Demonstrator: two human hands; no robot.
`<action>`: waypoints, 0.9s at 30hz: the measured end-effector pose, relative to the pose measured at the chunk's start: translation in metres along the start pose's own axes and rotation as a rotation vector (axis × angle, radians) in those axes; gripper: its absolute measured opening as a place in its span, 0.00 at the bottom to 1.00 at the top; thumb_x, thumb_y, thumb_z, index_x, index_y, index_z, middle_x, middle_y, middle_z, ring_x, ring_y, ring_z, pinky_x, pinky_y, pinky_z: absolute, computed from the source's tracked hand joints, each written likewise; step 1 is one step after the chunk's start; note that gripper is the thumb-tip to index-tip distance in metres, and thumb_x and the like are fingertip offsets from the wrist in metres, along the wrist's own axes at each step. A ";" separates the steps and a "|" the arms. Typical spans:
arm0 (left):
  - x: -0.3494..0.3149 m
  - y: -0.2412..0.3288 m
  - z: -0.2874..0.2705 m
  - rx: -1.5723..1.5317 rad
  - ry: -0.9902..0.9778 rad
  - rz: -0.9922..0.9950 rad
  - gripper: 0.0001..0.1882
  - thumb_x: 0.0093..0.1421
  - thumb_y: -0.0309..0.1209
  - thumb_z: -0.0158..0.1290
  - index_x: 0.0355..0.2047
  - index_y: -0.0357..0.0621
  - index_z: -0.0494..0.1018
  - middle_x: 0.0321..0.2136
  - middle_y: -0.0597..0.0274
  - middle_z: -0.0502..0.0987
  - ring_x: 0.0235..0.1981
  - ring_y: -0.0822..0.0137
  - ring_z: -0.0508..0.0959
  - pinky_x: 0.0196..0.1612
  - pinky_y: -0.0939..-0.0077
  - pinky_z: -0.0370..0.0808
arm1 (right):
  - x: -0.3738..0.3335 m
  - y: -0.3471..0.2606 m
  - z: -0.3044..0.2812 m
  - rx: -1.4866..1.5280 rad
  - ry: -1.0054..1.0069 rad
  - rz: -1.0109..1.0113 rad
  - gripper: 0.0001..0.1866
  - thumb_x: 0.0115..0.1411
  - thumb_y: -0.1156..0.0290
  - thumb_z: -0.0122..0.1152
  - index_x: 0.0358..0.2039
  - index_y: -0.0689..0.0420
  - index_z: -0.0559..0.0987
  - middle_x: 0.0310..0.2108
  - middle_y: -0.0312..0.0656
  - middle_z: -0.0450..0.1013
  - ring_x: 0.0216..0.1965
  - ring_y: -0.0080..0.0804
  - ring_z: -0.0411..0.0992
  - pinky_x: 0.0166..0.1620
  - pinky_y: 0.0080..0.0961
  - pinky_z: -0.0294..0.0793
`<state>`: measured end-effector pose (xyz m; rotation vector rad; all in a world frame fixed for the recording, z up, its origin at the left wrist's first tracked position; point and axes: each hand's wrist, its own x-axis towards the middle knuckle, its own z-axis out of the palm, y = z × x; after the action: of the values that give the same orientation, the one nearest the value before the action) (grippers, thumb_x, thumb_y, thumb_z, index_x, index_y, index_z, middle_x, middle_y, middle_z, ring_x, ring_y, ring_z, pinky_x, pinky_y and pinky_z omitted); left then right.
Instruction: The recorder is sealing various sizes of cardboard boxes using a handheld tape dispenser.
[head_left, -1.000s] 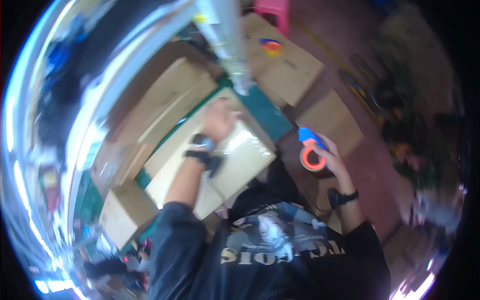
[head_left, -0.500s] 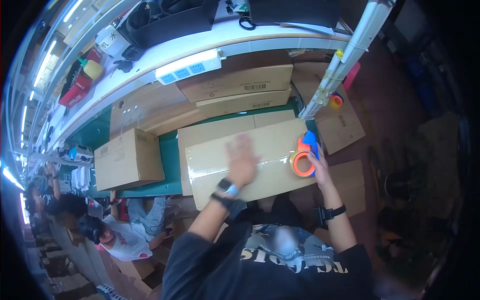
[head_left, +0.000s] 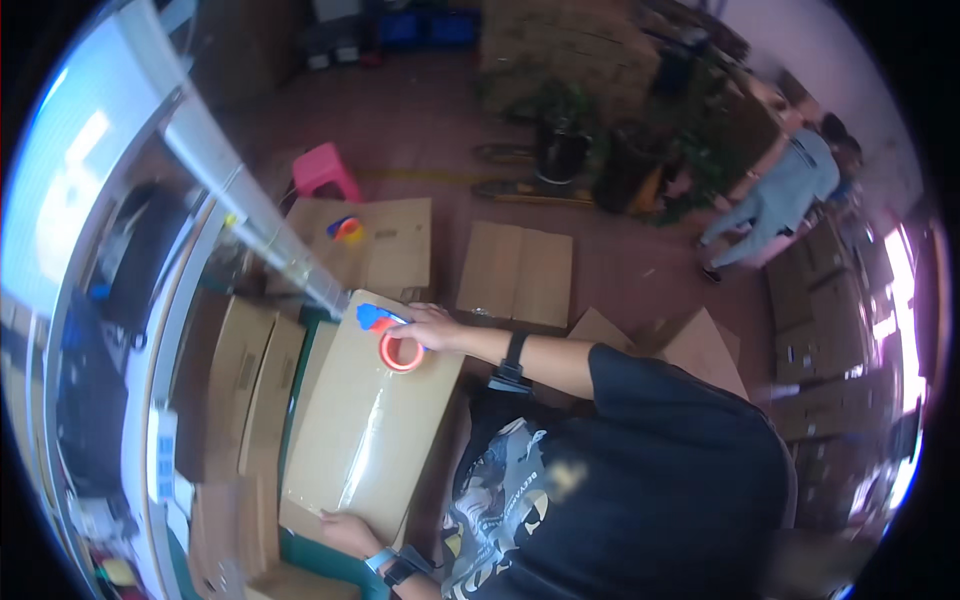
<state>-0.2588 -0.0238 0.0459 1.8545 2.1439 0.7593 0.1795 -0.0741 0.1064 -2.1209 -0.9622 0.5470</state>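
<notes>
A long cardboard box [head_left: 325, 420] lies before me, with a strip of shiny clear tape along its top. My right hand [head_left: 432, 328] is closed around an orange and blue tape dispenser [head_left: 383, 325] over the far end of the box. At the opposite end my left hand [head_left: 348, 532] grips the box's edge, its thumb near the top face; the other fingers are mostly hidden. The box rests partly over a green work surface [head_left: 318, 558].
Beside the box stands a white post [head_left: 250, 215], with upright cardboard boxes [head_left: 232, 390] left of it. Another tape dispenser [head_left: 346, 229] lies on flat cardboard [head_left: 395, 240] near a pink stool [head_left: 325, 172]. Farther off are a potted plant [head_left: 560, 140] and a person [head_left: 785, 185].
The view has swung to the right. My left hand has gone from the middle of the box's top to its end edge. The right hand still holds the tape dispenser.
</notes>
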 end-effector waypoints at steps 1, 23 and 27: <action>0.002 0.024 0.006 -0.023 -0.017 0.042 0.20 0.72 0.34 0.42 0.38 0.26 0.76 0.30 0.29 0.77 0.34 0.34 0.78 0.35 0.49 0.74 | -0.008 0.016 -0.020 0.061 0.044 0.002 0.32 0.59 0.45 0.59 0.54 0.59 0.77 0.51 0.50 0.75 0.55 0.46 0.72 0.61 0.37 0.65; 0.009 0.214 0.002 -1.358 -0.920 -0.485 0.33 0.72 0.53 0.39 0.61 0.35 0.67 0.60 0.54 0.71 0.63 0.62 0.67 0.65 0.70 0.62 | 0.135 0.205 -0.130 1.753 -0.359 0.020 0.28 0.67 0.46 0.44 0.58 0.52 0.73 0.53 0.43 0.75 0.55 0.40 0.73 0.58 0.37 0.72; -0.041 0.205 -0.043 -1.175 -0.692 -0.323 0.30 0.67 0.43 0.51 0.63 0.36 0.65 0.54 0.57 0.75 0.56 0.63 0.71 0.60 0.69 0.67 | 0.177 0.177 -0.002 1.611 -0.751 0.188 0.29 0.67 0.45 0.45 0.58 0.52 0.72 0.53 0.44 0.75 0.55 0.40 0.73 0.58 0.37 0.72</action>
<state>-0.0950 -0.0584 0.1782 0.8921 1.0666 0.8375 0.3737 -0.0183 -0.0409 -0.4979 -0.3092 1.5706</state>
